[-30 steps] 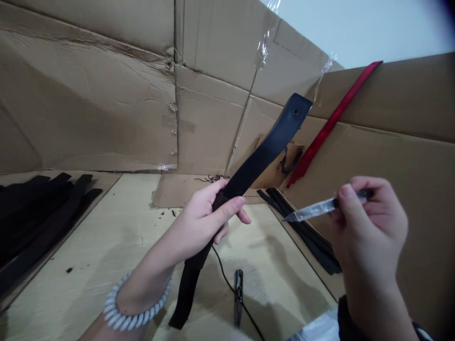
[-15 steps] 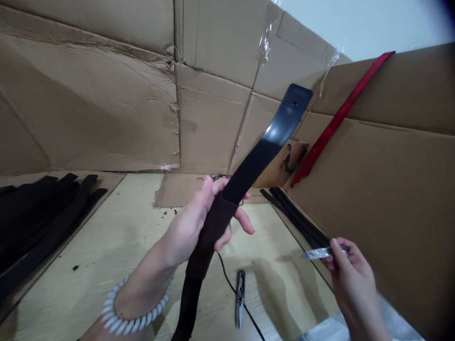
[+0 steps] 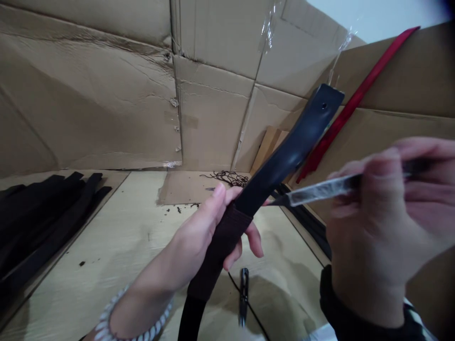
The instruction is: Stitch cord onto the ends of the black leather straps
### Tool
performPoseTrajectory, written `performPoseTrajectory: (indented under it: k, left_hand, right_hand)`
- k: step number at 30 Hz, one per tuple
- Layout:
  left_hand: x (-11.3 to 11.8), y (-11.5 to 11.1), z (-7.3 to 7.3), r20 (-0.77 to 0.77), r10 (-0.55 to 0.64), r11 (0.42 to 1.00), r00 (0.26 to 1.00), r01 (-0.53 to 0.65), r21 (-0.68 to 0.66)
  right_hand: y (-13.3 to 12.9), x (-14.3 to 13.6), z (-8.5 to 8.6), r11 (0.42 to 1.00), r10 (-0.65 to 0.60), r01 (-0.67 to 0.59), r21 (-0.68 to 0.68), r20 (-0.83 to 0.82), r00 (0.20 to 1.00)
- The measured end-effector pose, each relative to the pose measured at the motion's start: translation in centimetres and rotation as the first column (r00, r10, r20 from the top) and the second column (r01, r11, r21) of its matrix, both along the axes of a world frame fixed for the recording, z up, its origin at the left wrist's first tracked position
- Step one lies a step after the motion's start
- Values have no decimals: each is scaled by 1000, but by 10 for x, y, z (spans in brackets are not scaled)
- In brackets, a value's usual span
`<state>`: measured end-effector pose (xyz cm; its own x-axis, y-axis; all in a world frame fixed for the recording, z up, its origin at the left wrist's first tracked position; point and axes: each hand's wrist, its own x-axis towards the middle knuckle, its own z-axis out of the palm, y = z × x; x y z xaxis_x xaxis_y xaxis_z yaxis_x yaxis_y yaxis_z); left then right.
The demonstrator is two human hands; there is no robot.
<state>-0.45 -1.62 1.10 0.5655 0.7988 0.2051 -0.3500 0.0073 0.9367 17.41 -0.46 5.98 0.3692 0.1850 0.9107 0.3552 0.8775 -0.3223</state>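
My left hand [image 3: 199,232] is wrapped round a long dark strip [image 3: 287,151], at a dark brown sleeve [image 3: 223,246] that covers its middle. The strip slants up to the right, with a small hole near its glossy upper end. In my right hand [image 3: 380,222] is a slim knife [image 3: 320,192], its handle partly wrapped in clear film. The dark pointed tip lies close to the strip's right edge, just above the sleeve; whether they touch I cannot tell. Below, a pair of thread snips [image 3: 243,296] rests on the table beside a dark cord [image 3: 256,317].
Dark strips [image 3: 46,222] are piled at the left, and more [image 3: 309,227] lie along the right side. Tangled dark thread [image 3: 231,178] sits at the back of the table [image 3: 121,246]. Cardboard walls [image 3: 213,118] surround it, with a red strip [image 3: 355,104] on the right one.
My right hand has come up and closer to the camera with the knife, whose tip is now by the strip. My left hand and the held strip have shifted slightly right.
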Motion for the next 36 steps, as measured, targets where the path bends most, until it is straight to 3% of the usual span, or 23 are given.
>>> performPoseTrajectory:
  k: [7, 21, 25, 31, 34, 36]
  left_hand:
    - [-3, -1, -4, -29, 21, 1000, 999, -21, 4]
    - [-4, 6, -4, -40, 35, 999, 999, -36, -21]
    - [-1, 10, -5, -6, 12, 1000, 1000, -12, -11]
    - [-5, 11, -2, 50, -6, 1000, 999, 7, -21]
    - [-7, 8, 2, 65, 53, 999, 996, -52, -17]
    - [-7, 5, 6, 119, 118, 993, 986, -116, -28]
  right_hand:
    - [3, -8, 0, 986, -52, 107, -124, 382, 923]
    - [5, -22, -6, 941, 110, 97, -323, 567, 816]
    - [8, -15, 1, 921, 202, 1, -391, 480, 854]
    - [7, 4, 10, 958, 164, -92, -272, 254, 953]
    - [5, 24, -11, 940, 157, -93, -328, 172, 973]
    - [5, 45, -40, 902, 102, -54, -429, 91, 991]
